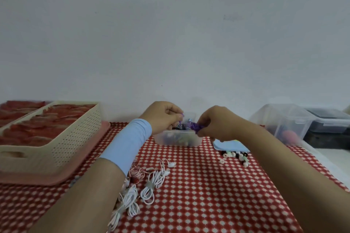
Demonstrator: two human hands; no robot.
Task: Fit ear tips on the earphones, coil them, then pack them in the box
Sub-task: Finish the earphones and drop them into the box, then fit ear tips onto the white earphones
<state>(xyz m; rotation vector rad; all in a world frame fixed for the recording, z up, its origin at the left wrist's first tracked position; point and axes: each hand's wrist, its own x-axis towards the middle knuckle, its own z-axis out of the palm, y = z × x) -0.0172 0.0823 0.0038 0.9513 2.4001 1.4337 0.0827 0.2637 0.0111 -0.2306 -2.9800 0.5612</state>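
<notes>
Above small translucent box (178, 139), mid surface (198, 195): both hands pinch purple earphones (195, 126). Left hand (164, 117) pinches thin cord end, right hand (217, 125) curled round bunched part.

Risks:
- coil likely springs open if either pinch eases
- cord may snag on items already in box
- bud may fall outside rim

Look: purple, thin, limp cord, loosely bunched, largely hidden by fingers. Cannot tell whether tips fitted. Loose ear tips (234, 156) lie on surface near right forearm.
</notes>
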